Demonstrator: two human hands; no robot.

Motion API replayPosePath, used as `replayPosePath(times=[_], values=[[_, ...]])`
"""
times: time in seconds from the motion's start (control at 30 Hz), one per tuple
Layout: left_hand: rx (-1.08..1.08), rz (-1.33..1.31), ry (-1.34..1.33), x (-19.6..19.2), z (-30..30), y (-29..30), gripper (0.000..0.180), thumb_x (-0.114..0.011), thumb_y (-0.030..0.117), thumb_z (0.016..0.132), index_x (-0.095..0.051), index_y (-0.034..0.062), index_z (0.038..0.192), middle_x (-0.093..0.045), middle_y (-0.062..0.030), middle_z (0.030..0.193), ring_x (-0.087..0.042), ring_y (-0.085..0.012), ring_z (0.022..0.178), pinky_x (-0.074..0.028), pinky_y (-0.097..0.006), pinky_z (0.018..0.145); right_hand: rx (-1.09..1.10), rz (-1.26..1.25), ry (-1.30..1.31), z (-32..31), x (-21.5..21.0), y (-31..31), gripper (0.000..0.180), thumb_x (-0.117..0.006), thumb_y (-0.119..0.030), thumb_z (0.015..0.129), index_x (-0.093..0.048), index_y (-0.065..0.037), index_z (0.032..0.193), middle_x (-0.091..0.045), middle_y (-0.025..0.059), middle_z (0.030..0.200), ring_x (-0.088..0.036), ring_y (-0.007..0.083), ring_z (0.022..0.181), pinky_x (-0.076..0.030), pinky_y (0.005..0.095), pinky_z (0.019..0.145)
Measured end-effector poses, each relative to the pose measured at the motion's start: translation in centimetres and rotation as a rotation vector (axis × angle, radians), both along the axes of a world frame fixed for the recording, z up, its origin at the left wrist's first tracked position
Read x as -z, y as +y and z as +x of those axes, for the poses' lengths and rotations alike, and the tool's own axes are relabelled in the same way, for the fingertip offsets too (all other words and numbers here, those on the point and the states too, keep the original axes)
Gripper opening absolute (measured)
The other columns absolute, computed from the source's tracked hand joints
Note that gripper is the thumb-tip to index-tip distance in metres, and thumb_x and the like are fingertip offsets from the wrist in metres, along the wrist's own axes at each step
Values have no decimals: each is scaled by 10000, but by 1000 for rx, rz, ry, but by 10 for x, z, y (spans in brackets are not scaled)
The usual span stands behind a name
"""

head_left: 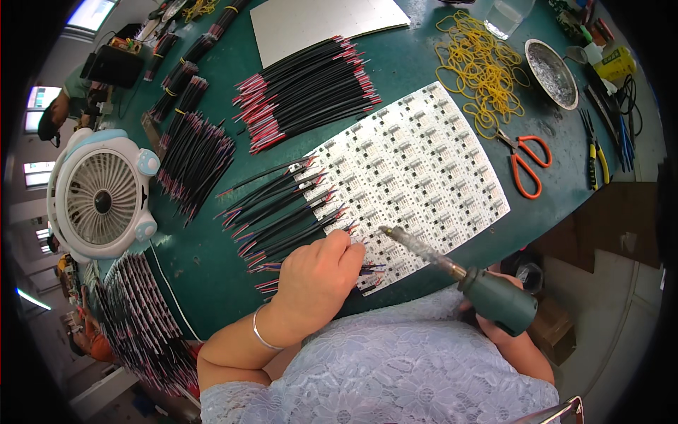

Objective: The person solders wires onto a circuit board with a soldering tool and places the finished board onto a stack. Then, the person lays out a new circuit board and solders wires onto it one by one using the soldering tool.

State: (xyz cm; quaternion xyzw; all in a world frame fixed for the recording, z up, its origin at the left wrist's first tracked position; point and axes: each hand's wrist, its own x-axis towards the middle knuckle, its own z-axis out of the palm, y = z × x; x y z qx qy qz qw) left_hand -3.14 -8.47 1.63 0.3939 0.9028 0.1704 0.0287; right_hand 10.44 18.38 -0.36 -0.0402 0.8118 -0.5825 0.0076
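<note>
A white circuit board panel [424,169] with rows of small dark parts lies on the green table. Along its left edge, several black-sleeved wires [265,205] rest with their red and blue ends on the board. My left hand [318,279] is closed over the lower wires, fingertips pinched at the board; the wire end between them is mostly hidden. A soldering iron [498,300] with a dark green handle is in my right hand [512,328], whose fingers are partly hidden behind the handle. The iron's tip points toward my left fingertips, a little to their right.
Cut black wires [311,92] lie in a pile behind the panel, near a white board [325,25]. More wire bundles [194,159] and a white fan [102,198] are at left. Yellow rubber bands [480,63], a metal bowl [551,74], orange-handled scissors [526,162] and pliers [595,155] lie at right.
</note>
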Motion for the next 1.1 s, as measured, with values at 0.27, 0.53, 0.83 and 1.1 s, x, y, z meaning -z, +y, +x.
replayPosePath(times=[0.27,0.53,0.83,1.1], values=[[-4,225,-69,-24,5,-3,228,-660,54,707,-610,51,929,-528,-64,800,-559,-244,630,-445,-349,529,49,-80,40,6,-6,5,409,-598,-333,906,-552,35,1079,-638,125,848,-626,174,635,-488,306,600],[-23,159,47,4,15,-6,249,-636,105,730,-607,80,976,-479,-40,750,-540,-205,586,-430,-337,470,-95,46,29,14,-4,12,250,-632,-95,761,-664,4,989,-678,130,929,-673,271,804,-528,328,729],[-4,131,-14,11,21,-5,210,-620,100,747,-639,88,956,-452,-48,731,-544,-199,580,-433,-324,466,-59,73,82,10,-2,1,150,-646,-111,770,-655,-38,900,-653,104,825,-625,267,677,-487,362,654],[-12,122,-41,7,17,-3,293,-691,-5,634,-669,71,917,-507,-56,743,-547,-226,546,-437,-331,473,-121,169,76,19,10,11,286,-696,-135,706,-652,-21,964,-666,113,886,-646,274,712,-508,341,654]])
